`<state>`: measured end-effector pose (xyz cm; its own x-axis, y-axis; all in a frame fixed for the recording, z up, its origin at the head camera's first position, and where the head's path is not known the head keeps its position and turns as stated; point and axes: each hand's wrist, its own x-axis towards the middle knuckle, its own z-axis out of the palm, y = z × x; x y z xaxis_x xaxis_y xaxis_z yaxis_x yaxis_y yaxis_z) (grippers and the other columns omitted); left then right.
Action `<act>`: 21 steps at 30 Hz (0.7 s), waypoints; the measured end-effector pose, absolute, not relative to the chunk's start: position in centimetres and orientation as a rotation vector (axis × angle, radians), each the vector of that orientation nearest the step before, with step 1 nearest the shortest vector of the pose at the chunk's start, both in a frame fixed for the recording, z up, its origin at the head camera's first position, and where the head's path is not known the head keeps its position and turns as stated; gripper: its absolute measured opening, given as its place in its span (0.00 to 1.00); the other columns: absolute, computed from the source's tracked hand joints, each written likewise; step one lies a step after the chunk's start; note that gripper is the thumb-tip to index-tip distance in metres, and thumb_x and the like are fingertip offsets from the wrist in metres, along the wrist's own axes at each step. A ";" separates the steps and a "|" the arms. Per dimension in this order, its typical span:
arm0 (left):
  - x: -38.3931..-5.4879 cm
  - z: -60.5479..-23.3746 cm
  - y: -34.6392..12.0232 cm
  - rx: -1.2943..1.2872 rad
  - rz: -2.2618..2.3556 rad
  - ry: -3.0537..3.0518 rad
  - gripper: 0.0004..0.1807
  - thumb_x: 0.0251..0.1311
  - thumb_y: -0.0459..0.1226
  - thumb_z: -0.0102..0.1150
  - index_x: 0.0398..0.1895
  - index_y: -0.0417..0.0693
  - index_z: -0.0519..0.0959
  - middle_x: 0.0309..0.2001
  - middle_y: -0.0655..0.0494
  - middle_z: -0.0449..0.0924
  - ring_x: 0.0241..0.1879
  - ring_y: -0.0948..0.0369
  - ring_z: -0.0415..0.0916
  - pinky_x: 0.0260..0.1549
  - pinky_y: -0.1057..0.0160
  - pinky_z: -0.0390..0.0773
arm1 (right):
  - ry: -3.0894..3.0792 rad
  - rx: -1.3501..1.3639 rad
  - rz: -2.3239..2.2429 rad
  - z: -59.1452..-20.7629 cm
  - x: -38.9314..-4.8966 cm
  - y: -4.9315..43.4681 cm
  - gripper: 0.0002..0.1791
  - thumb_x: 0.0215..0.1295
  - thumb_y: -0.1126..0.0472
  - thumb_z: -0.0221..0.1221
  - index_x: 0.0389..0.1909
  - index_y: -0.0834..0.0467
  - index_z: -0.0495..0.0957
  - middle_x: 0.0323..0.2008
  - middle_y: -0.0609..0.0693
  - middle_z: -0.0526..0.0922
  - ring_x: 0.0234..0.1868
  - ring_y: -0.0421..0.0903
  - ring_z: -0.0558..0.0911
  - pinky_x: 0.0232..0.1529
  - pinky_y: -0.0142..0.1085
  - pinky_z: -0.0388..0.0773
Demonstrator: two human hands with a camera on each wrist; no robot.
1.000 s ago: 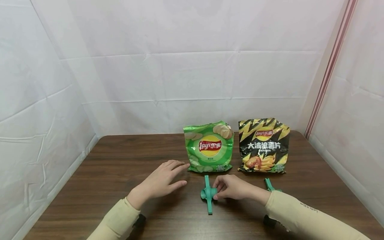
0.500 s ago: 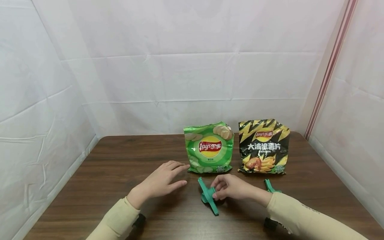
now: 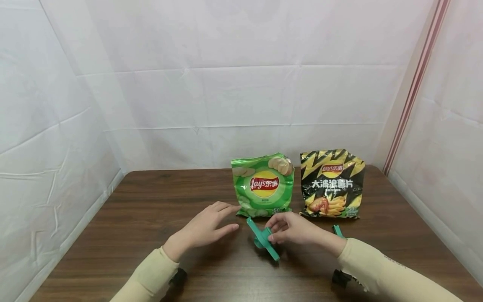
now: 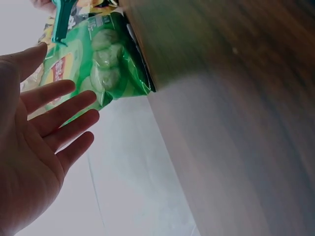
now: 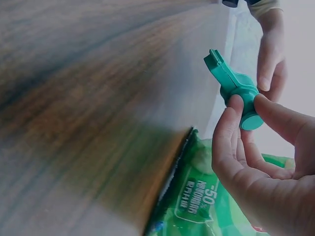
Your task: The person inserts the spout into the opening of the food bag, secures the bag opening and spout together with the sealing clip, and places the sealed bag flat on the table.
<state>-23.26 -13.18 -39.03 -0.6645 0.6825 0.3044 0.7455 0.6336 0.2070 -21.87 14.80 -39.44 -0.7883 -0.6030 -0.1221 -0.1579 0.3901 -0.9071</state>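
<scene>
My right hand (image 3: 291, 228) pinches the round spout of a green bag-sealing clip (image 3: 260, 235) between thumb and fingers. In the head view the clip's long bar slants, its far end toward the left, in front of a green Lay's chip bag (image 3: 263, 184). The right wrist view shows the clip (image 5: 227, 78) with thumb and forefinger on either side of the spout. My left hand (image 3: 203, 226) is spread with nothing in it, its fingertips close to the green bag's lower left corner. In the left wrist view its palm (image 4: 29, 162) and parted fingers show.
A black and yellow Lay's chip bag (image 3: 332, 184) stands right of the green one. A second green clip (image 3: 338, 230) lies on the brown table (image 3: 170, 188), partly hidden behind my right forearm. White sheeting (image 3: 241, 96) encloses the back and sides.
The clip has turned in my right hand, from nearly straight away from me to slanting with its far end left. It has also risen slightly in the view. My left hand has barely moved.
</scene>
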 end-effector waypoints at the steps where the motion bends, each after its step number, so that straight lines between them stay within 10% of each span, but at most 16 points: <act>1: -23.3 -39.0 -13.1 -1.177 -0.483 -2.652 0.27 0.60 0.55 0.44 0.60 0.56 0.66 0.53 0.63 0.70 0.54 0.65 0.65 0.51 0.60 0.67 | 2.218 -0.663 -1.378 -39.3 -21.9 14.8 0.17 0.51 0.60 0.63 0.42 0.63 0.74 0.34 0.54 0.79 0.33 0.46 0.81 0.35 0.41 0.78; 21: -23.9 -38.2 -11.6 -1.212 -0.868 -2.534 0.22 0.55 0.45 0.56 0.55 0.56 0.70 0.49 0.64 0.73 0.50 0.70 0.68 0.48 0.64 0.71 | 2.338 -0.769 -1.324 -36.7 -22.8 15.6 0.16 0.54 0.54 0.60 0.44 0.55 0.76 0.36 0.52 0.81 0.36 0.45 0.81 0.35 0.42 0.77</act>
